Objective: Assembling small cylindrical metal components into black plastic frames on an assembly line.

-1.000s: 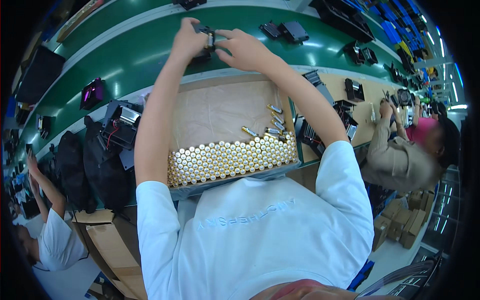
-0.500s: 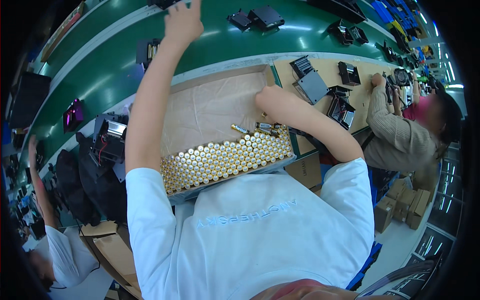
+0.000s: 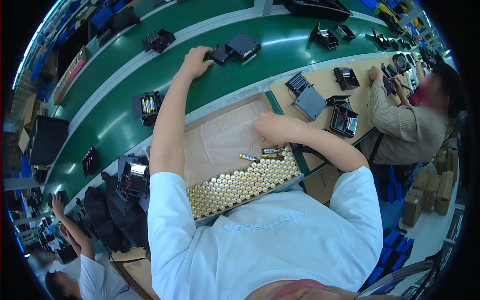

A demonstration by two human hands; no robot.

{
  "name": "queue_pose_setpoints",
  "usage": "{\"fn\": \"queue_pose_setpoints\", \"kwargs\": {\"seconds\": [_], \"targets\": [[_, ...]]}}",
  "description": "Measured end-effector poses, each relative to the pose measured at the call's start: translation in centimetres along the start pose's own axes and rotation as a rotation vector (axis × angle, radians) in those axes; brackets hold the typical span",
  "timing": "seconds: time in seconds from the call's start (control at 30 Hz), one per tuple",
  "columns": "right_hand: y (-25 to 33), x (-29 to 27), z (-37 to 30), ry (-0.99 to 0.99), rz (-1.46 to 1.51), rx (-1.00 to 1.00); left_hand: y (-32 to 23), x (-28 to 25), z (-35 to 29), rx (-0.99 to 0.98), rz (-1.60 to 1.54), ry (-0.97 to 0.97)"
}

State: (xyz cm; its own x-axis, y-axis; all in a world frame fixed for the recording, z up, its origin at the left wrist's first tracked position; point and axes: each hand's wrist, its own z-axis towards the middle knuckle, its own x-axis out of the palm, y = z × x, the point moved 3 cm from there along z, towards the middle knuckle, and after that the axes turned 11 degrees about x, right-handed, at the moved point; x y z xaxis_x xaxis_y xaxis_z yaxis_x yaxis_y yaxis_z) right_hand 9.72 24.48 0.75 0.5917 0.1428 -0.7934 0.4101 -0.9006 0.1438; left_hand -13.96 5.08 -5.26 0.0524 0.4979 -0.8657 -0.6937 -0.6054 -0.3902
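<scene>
My left hand reaches out over the green belt, thumb and fingers apart at the left edge of a small black case. A larger flat black case sits right beside that one. My right hand is curled over the far right part of a cardboard box lined with brown paper; its fingers are mostly hidden, and what they hold cannot be made out. Upright batteries fill the near side of the box in tight rows. Several loose batteries lie on their sides below my right hand.
On the left of the belt is a black case with batteries in it. Several black cases stand on the tan board at right, where a co-worker works. Another black device with red wires is left of the box.
My left hand has come from the belt's far side back to the small black case. My right hand remains curled over the box. The whole view has shifted.
</scene>
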Motion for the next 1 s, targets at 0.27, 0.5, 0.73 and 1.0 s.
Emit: {"fn": "queue_pose_setpoints", "kwargs": {"seconds": [0.27, 0.5, 0.73, 1.0], "targets": [[-2.0, -0.2, 0.1, -0.046, 0.449, -0.033, -3.7, -5.0, -1.4, 0.046, -0.132, -0.002], [-0.9, -0.1, -0.7, -0.147, 0.690, -0.115, -6.8, -11.4, 1.1, 0.039, -0.283, -0.090], [-1.0, 0.2, 0.2, -0.302, 0.666, -0.277, -9.2, -10.4, 5.6, -0.018, -0.136, 0.121], [-2.3, -0.5, -2.4, -0.482, 0.541, -0.232, -2.4, -4.1, 7.1, 0.105, 0.152, -0.472]]}}
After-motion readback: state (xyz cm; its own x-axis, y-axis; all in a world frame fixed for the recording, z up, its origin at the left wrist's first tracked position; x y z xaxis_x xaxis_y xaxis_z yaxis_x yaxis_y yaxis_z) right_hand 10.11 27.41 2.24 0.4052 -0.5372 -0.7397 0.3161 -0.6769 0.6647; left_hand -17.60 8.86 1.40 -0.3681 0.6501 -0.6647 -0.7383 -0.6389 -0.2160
